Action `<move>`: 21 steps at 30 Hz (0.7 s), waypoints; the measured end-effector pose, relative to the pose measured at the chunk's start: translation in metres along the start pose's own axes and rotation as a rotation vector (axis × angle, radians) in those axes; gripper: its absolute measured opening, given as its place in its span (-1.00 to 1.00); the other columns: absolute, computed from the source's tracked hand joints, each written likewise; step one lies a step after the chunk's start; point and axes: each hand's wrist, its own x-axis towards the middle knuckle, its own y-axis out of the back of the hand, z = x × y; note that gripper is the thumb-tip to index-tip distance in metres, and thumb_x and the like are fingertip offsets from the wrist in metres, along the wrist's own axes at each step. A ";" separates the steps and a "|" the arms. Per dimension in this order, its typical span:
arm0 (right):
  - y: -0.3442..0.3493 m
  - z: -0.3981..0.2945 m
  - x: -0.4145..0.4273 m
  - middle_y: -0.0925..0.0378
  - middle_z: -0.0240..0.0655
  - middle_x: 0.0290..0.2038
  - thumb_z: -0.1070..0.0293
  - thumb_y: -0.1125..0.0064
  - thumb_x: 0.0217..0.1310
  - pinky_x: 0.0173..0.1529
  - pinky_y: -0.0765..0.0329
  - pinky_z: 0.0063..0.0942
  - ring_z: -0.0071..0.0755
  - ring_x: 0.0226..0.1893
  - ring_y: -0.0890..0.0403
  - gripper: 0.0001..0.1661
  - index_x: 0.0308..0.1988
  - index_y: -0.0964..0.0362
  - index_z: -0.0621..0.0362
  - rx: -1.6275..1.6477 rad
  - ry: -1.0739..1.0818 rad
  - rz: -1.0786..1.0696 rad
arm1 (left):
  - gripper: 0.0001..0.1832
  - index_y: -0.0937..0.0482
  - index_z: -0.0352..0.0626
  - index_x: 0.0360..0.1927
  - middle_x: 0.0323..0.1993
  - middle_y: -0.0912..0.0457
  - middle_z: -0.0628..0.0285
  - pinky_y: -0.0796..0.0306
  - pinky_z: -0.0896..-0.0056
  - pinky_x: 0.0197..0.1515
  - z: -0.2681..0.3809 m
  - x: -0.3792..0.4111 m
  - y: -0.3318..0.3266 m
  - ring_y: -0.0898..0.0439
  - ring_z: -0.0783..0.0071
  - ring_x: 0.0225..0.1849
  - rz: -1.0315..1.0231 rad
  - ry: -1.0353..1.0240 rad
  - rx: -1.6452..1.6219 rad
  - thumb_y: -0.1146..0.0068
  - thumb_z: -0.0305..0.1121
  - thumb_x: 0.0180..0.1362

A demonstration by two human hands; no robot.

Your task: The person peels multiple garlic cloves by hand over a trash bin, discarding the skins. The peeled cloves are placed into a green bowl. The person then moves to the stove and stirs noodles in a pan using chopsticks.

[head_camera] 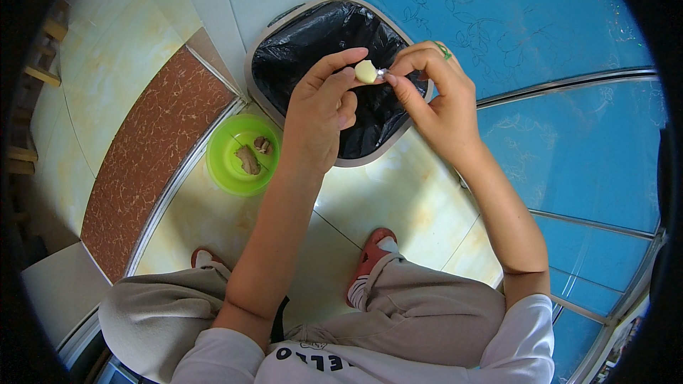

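Over a trash bin lined with a black plastic bag [283, 58], my left hand [323, 101] holds a pale, peeled garlic clove [365, 71] between its fingers. My right hand [437, 90], with a green ring on one finger, pinches a small shiny piece [382, 72] at the clove's right side; whether it is peel or something else, I cannot tell. On the floor to the left of the bin stands a round green plastic bowl [221, 170]. A knobbly piece of ginger root [247, 160] and a smaller brown lump [262, 144] lie in it.
Blue cabinet doors [555, 154] with metal trim stand along the right. At the left, a metal door track [176, 186] borders a red-brown patterned threshold [155, 154]. Pale tiles [389, 197] cover the floor around my feet, which are in red slippers [368, 258]. Wooden furniture legs [42, 74] show at the far left.
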 end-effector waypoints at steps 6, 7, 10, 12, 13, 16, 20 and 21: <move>0.000 -0.001 0.000 -0.42 -0.32 -0.49 0.54 -0.15 -0.14 -0.18 -0.38 -0.40 -0.23 -0.41 -0.46 -0.85 -0.50 -0.31 0.18 0.003 -0.001 -0.003 | -0.69 -0.39 -0.31 -0.03 -0.55 -0.37 0.36 -0.06 0.79 -0.69 0.004 -0.003 -0.002 -0.18 0.78 -0.71 -0.026 0.116 -0.070 0.13 -0.39 0.19; 0.000 -0.001 0.000 -0.42 -0.33 -0.49 0.54 -0.15 -0.14 -0.18 -0.38 -0.40 -0.23 -0.41 -0.46 -0.85 -0.50 -0.31 0.18 0.004 0.002 -0.003 | -0.70 -0.39 -0.31 -0.04 -0.53 -0.39 0.35 -0.06 0.80 -0.69 0.003 -0.003 -0.002 -0.18 0.79 -0.70 -0.025 0.118 -0.075 0.12 -0.40 0.18; 0.001 -0.002 0.002 -0.42 -0.33 -0.50 0.55 -0.15 -0.15 -0.19 -0.38 -0.41 -0.25 -0.41 -0.46 -0.85 -0.51 -0.31 0.18 0.007 0.009 0.000 | -0.72 -0.40 -0.29 -0.07 -0.45 -0.44 0.32 -0.08 0.81 -0.69 -0.001 -0.002 -0.001 -0.19 0.80 -0.69 -0.027 0.127 -0.085 0.08 -0.41 0.17; 0.002 -0.002 0.002 -0.42 -0.33 -0.50 0.55 -0.14 -0.15 -0.20 -0.38 -0.42 -0.26 -0.41 -0.46 -0.85 -0.51 -0.31 0.17 0.004 0.013 0.002 | -0.75 -0.41 -0.28 -0.09 -0.39 -0.48 0.29 -0.09 0.81 -0.68 -0.003 -0.001 0.000 -0.19 0.81 -0.68 -0.036 0.143 -0.092 0.06 -0.41 0.17; 0.002 -0.001 0.002 -0.42 -0.34 -0.50 0.55 -0.15 -0.15 -0.20 -0.38 -0.42 -0.26 -0.41 -0.46 -0.85 -0.51 -0.31 0.17 0.001 0.014 0.001 | -0.75 -0.41 -0.27 -0.10 -0.37 -0.49 0.28 -0.09 0.82 -0.68 -0.004 0.000 0.001 -0.19 0.82 -0.68 -0.039 0.143 -0.072 0.06 -0.40 0.17; 0.003 -0.001 0.002 -0.42 -0.34 -0.50 0.54 -0.15 -0.15 -0.21 -0.38 -0.43 -0.26 -0.41 -0.46 -0.85 -0.51 -0.31 0.17 -0.004 0.019 0.011 | -0.77 -0.41 -0.26 -0.12 -0.33 -0.52 0.25 -0.09 0.84 -0.67 -0.006 0.001 0.000 -0.20 0.82 -0.68 -0.035 0.129 -0.006 0.07 -0.37 0.19; 0.005 0.000 0.001 -0.43 -0.34 -0.49 0.54 -0.15 -0.13 -0.24 -0.38 -0.44 -0.26 -0.42 -0.46 -0.86 -0.49 -0.32 0.17 -0.015 0.006 0.042 | -0.76 -0.41 -0.22 -0.11 -0.32 -0.54 0.24 -0.08 0.86 -0.67 -0.009 0.001 0.000 -0.19 0.84 -0.68 -0.026 0.079 0.062 0.07 -0.33 0.20; 0.005 0.000 0.002 -0.44 -0.34 -0.49 0.54 -0.14 -0.12 -0.25 -0.38 -0.44 -0.26 -0.42 -0.46 -0.87 -0.49 -0.33 0.17 -0.014 -0.007 0.047 | -0.75 -0.41 -0.22 -0.10 -0.32 -0.54 0.23 -0.08 0.86 -0.67 -0.009 0.001 0.001 -0.19 0.85 -0.69 -0.031 0.065 0.074 0.07 -0.32 0.20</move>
